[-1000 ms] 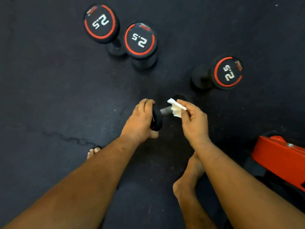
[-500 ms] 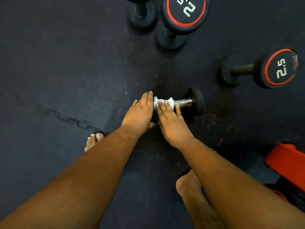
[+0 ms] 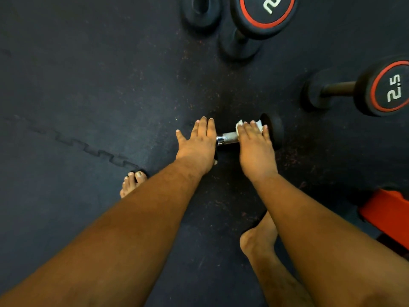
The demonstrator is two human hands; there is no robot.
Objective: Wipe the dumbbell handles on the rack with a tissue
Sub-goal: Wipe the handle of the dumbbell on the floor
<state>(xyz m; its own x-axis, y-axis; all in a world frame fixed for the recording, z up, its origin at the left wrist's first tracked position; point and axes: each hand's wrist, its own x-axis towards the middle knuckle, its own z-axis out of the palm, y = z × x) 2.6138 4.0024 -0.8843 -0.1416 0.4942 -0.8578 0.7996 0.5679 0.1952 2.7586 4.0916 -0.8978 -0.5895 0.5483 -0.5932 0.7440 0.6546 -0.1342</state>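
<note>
Lying on the dark floor mat (image 3: 88,85) at centre frame, the small dumbbell (image 3: 273,131) has its chrome handle (image 3: 228,138) bare between two hands. The left hand (image 3: 198,145) rests flat, fingers straight, over its left end; the right hand (image 3: 255,147) presses a white tissue (image 3: 240,125) onto the handle with straight fingers. Three 2.5 dumbbells (image 3: 389,87) stand at upper right.

Dumbbell (image 3: 250,135) lies on dark mat floor (image 3: 88,85). Left hand (image 3: 198,145) rests flat over its left head, fingers straight. Right hand (image 3: 254,144) presses white tissue (image 3: 240,125) on the chrome handle (image 3: 228,138) by the right head.
</note>
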